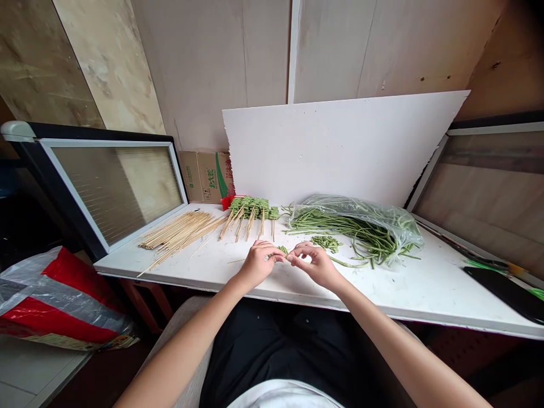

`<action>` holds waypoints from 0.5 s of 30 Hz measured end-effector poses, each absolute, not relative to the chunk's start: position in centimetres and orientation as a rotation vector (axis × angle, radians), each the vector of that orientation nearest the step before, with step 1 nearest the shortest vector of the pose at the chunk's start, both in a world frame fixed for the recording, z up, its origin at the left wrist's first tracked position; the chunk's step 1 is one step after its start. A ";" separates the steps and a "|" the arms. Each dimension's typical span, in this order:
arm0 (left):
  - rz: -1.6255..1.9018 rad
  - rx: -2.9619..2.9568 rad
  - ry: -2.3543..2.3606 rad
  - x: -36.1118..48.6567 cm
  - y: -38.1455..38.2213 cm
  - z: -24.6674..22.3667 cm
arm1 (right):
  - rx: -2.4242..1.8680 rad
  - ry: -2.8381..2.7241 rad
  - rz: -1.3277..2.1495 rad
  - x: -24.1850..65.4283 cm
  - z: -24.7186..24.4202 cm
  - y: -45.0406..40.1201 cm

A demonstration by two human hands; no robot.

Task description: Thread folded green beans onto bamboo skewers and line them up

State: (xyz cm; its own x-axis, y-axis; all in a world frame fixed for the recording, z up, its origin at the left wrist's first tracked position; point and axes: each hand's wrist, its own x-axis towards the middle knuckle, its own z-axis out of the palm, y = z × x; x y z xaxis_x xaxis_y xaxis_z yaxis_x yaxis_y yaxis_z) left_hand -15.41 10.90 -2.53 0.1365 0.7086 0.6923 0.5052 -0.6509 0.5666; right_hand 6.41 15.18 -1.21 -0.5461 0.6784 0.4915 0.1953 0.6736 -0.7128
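Note:
My left hand (260,263) and my right hand (313,264) meet above the front of the white table, fingers closed in pinches. Between them show short green bean pieces (283,249), gripped by the left fingertips, with the right fingertips touching their near end. A thin stick end (237,261) shows left of my left hand; whether it runs into the grip is hidden. Just beyond my right hand lies a small pile of cut bean pieces (326,243). Farther back, bamboo skewers threaded with bean pieces (250,207) are stacked, bare stick ends towards me.
Loose bamboo skewers (182,231) spread over the table's left. Long green beans (348,224) spill from a clear plastic bag (393,221) at the right. A white board (340,150) leans behind, beside a cardboard box (208,175). A black phone-like object (505,292) lies far right.

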 end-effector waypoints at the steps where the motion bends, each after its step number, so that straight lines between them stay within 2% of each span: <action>1: 1.520 2.193 1.207 -15.4 10.9 -2.6 | -0.680 -2.079 0.799 6.4 -1.3 15.3; 9: 1.421 2.146 1.233 -15.4 10.7 -2.6 | -0.750 -2.019 1.011 6.9 -2.4 16.5; 15: 1.307 2.110 1.354 -15.2 10.5 -2.5 | -0.789 -2.040 1.020 7.1 -2.2 16.9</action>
State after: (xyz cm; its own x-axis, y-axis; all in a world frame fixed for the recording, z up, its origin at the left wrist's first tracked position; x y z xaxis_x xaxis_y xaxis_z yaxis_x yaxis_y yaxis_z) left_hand -15.23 10.52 -2.47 0.1355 0.8402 0.5251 0.5544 -0.5036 0.6627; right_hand 7.11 16.90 -2.21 -0.5597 0.7640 0.3210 0.2018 0.5014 -0.8414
